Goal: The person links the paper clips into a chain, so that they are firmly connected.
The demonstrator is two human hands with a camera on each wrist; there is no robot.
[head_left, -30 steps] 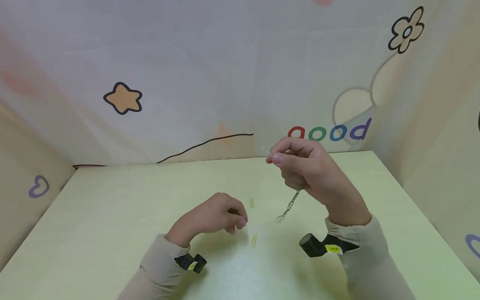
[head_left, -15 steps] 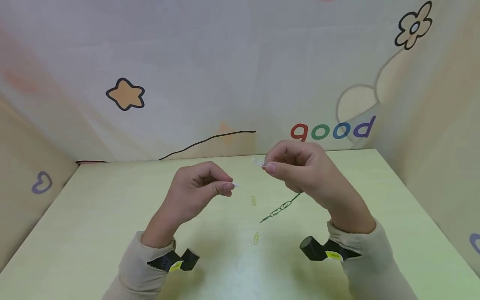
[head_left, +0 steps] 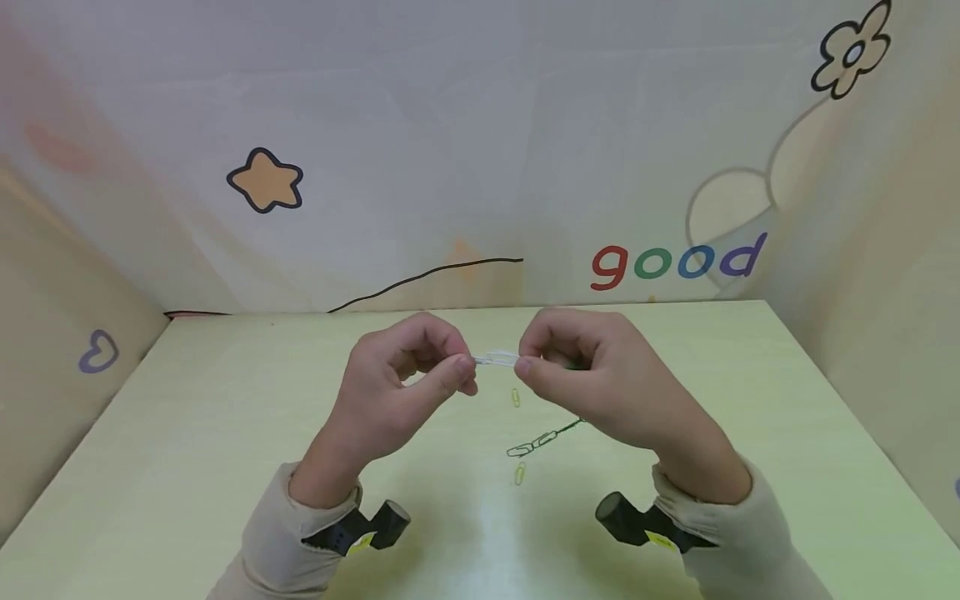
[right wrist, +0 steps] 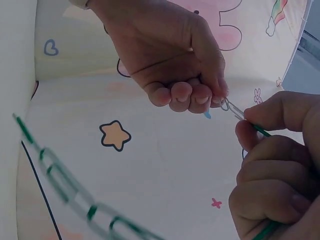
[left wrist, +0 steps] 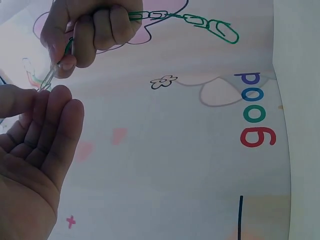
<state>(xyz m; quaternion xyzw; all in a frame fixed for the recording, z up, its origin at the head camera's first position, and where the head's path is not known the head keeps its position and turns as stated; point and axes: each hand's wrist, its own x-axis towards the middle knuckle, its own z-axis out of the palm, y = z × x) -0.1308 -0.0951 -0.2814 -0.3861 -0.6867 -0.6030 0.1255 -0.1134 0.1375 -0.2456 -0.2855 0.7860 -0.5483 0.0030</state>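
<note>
Between thumb and index finger, my left hand (head_left: 393, 400) pinches a small white paper clip (right wrist: 224, 104). My right hand (head_left: 607, 375) pinches another white paper clip (head_left: 501, 357), and the two clips meet end to end in the gap between the hands. Green paper clips linked into a chain (left wrist: 195, 21) run through the curled lower fingers of the right hand. In the head view the loose end of this green chain (head_left: 542, 440) hangs out below that hand, over the table. Fingertips cover much of both white clips.
Two yellow paper clips lie on the pale table (head_left: 225, 433): a farther one (head_left: 516, 397) and a nearer one (head_left: 520, 474). Behind the table's far edge hangs a printed cloth backdrop (head_left: 420, 167), with cloth sides left and right.
My left hand has risen from the table with a white clip and moved right, up to the clip in my right hand. The right hand has come slightly lower; the green chain swings below it.
</note>
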